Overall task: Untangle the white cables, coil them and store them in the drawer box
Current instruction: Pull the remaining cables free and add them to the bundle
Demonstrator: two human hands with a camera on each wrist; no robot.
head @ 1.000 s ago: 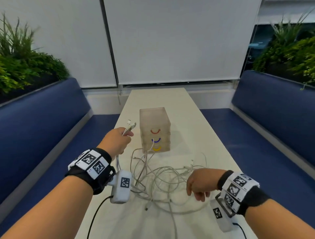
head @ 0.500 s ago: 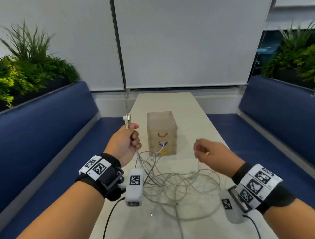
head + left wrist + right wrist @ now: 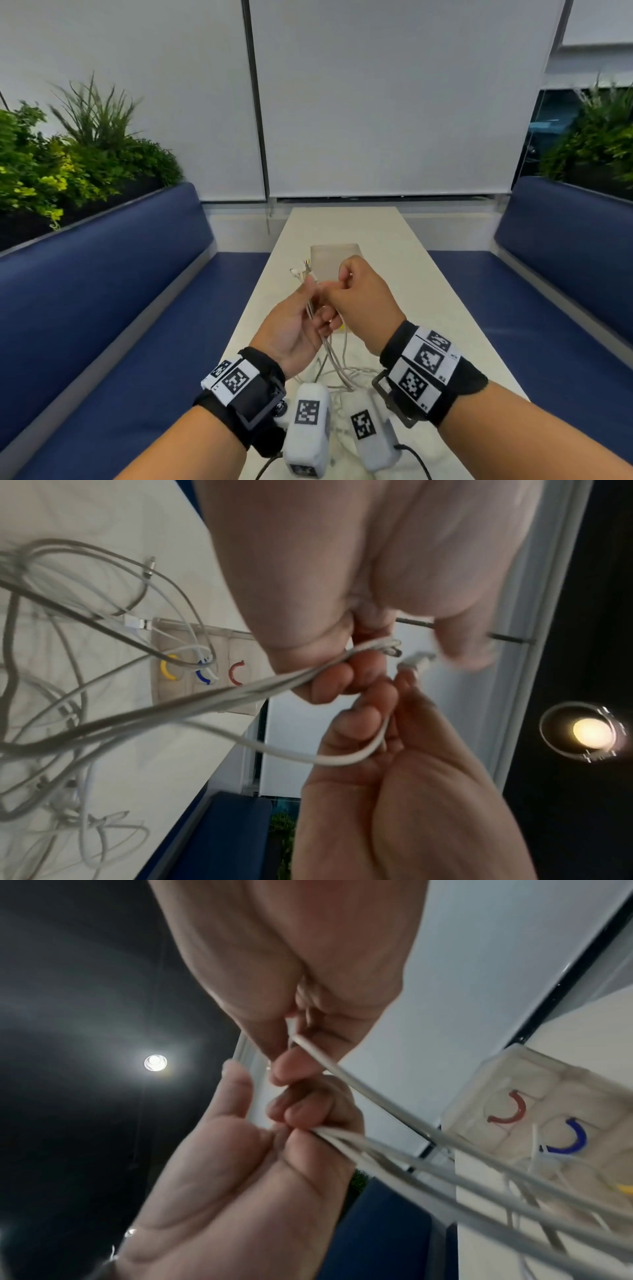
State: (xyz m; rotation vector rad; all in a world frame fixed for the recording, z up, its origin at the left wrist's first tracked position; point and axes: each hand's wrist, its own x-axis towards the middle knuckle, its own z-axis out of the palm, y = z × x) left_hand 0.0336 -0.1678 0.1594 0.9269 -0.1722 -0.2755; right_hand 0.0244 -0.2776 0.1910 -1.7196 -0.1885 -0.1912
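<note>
My left hand (image 3: 313,308) is raised above the table and grips a bunch of white cables (image 3: 310,303); their plugs (image 3: 306,270) stick up past the fingers. My right hand (image 3: 334,291) is right beside it and pinches a single white cable. In the right wrist view the right hand (image 3: 291,1047) pinches that cable (image 3: 329,1064) while the left hand (image 3: 291,1123) clasps the bunch. The rest of the tangle (image 3: 337,371) lies on the table below. The translucent drawer box (image 3: 334,260) stands behind the hands, partly hidden; its red, blue and yellow handles show in the left wrist view (image 3: 246,647).
The long white table (image 3: 411,274) runs away from me between two blue benches (image 3: 102,308) (image 3: 555,301). Planters (image 3: 68,164) stand behind the benches. White blinds (image 3: 394,102) close off the far end.
Both hands have risen. The right hand came in from the right and now pinches a cable next to the left hand. The left hand still grips the bunch.
</note>
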